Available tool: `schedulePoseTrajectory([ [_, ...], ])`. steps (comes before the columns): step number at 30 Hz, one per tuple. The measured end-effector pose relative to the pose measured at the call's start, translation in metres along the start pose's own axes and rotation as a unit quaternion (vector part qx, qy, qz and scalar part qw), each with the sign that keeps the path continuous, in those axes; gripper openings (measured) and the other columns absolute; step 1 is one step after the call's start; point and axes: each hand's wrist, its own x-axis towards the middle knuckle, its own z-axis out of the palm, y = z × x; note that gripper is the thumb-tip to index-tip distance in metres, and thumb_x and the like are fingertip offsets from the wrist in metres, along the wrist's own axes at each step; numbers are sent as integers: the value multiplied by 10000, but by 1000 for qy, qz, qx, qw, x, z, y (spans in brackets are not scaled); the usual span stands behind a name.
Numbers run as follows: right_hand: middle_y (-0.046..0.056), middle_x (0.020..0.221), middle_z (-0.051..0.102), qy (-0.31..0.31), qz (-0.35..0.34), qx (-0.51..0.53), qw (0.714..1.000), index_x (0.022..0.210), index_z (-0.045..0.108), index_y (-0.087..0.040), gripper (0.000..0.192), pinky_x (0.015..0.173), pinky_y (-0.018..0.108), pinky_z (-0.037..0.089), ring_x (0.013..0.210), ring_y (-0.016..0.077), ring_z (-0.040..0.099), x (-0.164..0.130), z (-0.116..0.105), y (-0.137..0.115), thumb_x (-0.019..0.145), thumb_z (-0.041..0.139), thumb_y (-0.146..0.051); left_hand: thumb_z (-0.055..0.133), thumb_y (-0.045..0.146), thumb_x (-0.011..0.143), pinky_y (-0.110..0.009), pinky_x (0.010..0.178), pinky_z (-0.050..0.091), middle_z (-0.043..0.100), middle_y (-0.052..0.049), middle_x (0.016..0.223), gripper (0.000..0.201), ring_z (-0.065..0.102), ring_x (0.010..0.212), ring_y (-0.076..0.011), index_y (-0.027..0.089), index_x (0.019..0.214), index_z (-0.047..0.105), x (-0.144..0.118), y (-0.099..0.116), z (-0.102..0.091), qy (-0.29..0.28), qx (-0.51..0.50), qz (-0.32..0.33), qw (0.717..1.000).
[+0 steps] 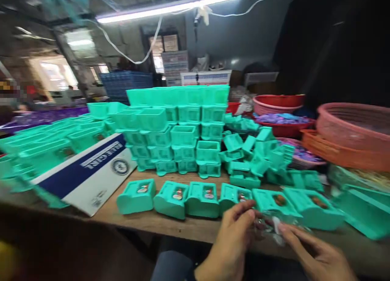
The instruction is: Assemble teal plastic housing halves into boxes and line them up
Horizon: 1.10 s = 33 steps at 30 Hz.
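My left hand (pixel 230 236) and my right hand (pixel 317 248) are close together at the table's front edge. Between them is a small piece of clear, shiny plastic (pixel 260 224) with a white part (pixel 276 225). The left fingertips pinch its left side, and the right thumb and fingers grip near the white part; its exact kind is blurred. Just behind the hands stands a row of green plastic boxes, among them one box (pixel 276 206) and another box (pixel 317 210) with brownish pieces in their openings. A box (pixel 201 199) farther left shows a small label in its window.
Stacked green boxes (pixel 183 130) rise behind the row. Loose green parts (pixel 252 151) lie heaped to their right. A white and blue carton panel (pixel 91 171) leans at left before more green boxes (pixel 45 151). Pink and orange baskets (pixel 353 126) stand at right.
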Motion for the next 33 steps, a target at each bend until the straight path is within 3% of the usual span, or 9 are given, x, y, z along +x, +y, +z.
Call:
schedulePoseTrajectory([
  [2, 72, 897, 840, -5, 46, 56, 997, 882, 879, -254, 520, 793, 325, 678, 899, 322, 805, 0, -7, -3, 746, 746, -738, 1011, 465, 552, -297, 806, 544, 755, -92, 1013, 684, 689, 933, -221, 146, 1106, 769, 0, 1, -5, -19, 82, 24, 996],
  [6, 100, 965, 837, -36, 47, 112, 992, 955, 878, -252, 534, 858, 350, 664, 958, 332, 802, 4, -9, -13, 789, 718, -733, 926, 314, 613, -295, 749, 516, 715, -51, 771, 370, 660, 764, -188, 117, 888, 776, 4, 7, -3, -24, 232, 33, 972],
  [12, 108, 1254, 780, -85, 1, 25, 996, 1246, 790, -300, 529, 990, 417, 613, 1185, 321, 734, 2, -35, -26, 845, 719, -638, 752, 166, 695, -270, 725, 461, 724, -35, 780, 134, 627, 766, -168, 133, 823, 770, 15, 21, 13, -106, 382, 13, 918],
  [17, 59, 792, 806, -128, -45, -56, 989, 867, 837, -257, 371, 626, 284, 599, 713, 237, 756, 4, -51, -42, 886, 634, -567, 709, 166, 771, -256, 626, 405, 681, 2, 733, 131, 591, 685, -147, 154, 902, 704, 17, 25, 19, -192, 463, 27, 865],
  [20, 22, 605, 710, -42, -33, -100, 994, 710, 764, -250, 401, 470, 266, 463, 524, 188, 640, 23, -64, -39, 846, 606, -593, 709, 217, 859, -320, 765, 493, 739, -45, 924, 192, 651, 841, -208, 177, 1046, 699, 26, 21, 23, -170, 568, 158, 790],
  [23, 10, 515, 639, 116, -7, -173, 978, 686, 732, -252, 406, 439, 287, 357, 433, 173, 538, 53, -76, -31, 752, 593, -628, 658, 217, 933, -443, 1000, 505, 704, -100, 1173, 241, 617, 1114, -297, 184, 1170, 676, 45, 18, 28, -176, 681, 275, 655],
  [26, 21, 517, 648, 129, 4, -211, 969, 673, 698, -256, 383, 490, 306, 357, 452, 193, 555, 78, -80, -24, 721, 549, -606, 514, 262, 1033, -481, 1064, 502, 656, -122, 1267, 255, 581, 1199, -315, 176, 1235, 644, 71, 14, 42, -196, 755, 281, 559],
  [29, 20, 546, 660, 97, 16, -224, 970, 823, 747, -234, 417, 535, 320, 389, 501, 221, 612, 90, -77, -16, 728, 531, -577, 536, 258, 1017, -469, 1045, 526, 669, -131, 1229, 257, 604, 1198, -321, 170, 1226, 656, 95, 10, 60, -196, 797, 234, 521],
  [33, 23, 589, 680, 57, -10, -251, 966, 1073, 779, -173, 528, 576, 326, 425, 563, 240, 662, 96, -74, -4, 785, 522, -533, 644, 215, 927, -471, 1028, 533, 694, -149, 1187, 230, 616, 1225, -353, 155, 1138, 711, 115, 4, 76, -185, 805, 202, 526],
])
